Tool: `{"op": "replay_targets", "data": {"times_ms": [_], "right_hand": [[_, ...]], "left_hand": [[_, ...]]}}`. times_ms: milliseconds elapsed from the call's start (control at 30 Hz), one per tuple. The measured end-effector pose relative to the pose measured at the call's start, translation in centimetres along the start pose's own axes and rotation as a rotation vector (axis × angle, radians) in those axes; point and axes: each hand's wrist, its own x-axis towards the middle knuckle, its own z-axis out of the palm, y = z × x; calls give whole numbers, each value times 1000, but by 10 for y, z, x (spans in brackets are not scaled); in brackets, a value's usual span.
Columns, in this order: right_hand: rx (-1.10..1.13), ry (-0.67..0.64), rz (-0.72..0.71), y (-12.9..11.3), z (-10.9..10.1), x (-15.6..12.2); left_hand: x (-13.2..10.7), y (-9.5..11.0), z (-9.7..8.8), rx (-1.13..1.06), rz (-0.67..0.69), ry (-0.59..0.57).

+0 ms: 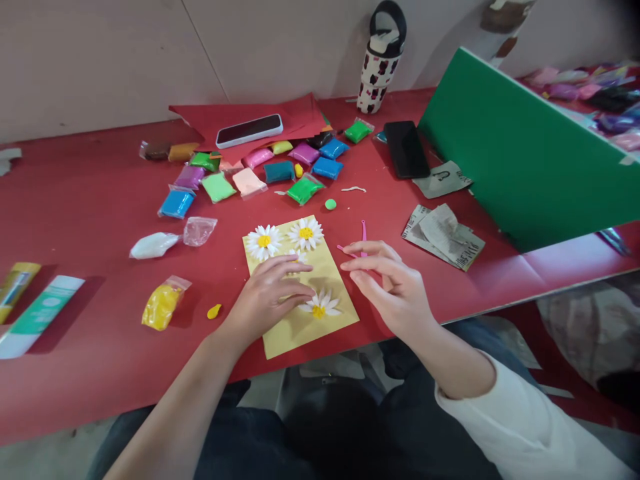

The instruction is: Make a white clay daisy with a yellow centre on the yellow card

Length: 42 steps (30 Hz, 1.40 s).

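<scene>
My left hand hovers over a pale yellow card, its fingers stretched out and thumb apart, with nothing visible in them. Its thumb is beside the lower white clay daisy, which has a yellow centre. Two more daisies, one at the upper left and one at the upper right, lie on the card; another flower is partly hidden behind my left fingers. Right of the card, my right hand has thumb and index tips pinched together; anything between them is too small to see. Pink modelling tools lie just beyond it.
Several colored clay packets spread across the red table. A yellow clay bag, a yellow clay lump and tubes are left. Phones, paper scraps, a green board and a tumbler stand or lie beyond.
</scene>
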Motion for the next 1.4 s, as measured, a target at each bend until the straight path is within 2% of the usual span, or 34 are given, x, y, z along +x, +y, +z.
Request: {"op": "replay_targets", "data": {"times_ms": [700,867,1133,1400], "right_hand": [[-8,-30,26,-3,-1,-1],[-72,-40,8,-3,-2,-1],[-466,-264,-229,10,9,-10],[-537,-336,-275,13,13,-12]], "left_hand": [[0,-4,3,-11,-22,-35],[0,-4,3,4,-23,-42],[-1,-3,2,12,1,-16],[-1,-1,2,-17,-51,-40]]}}
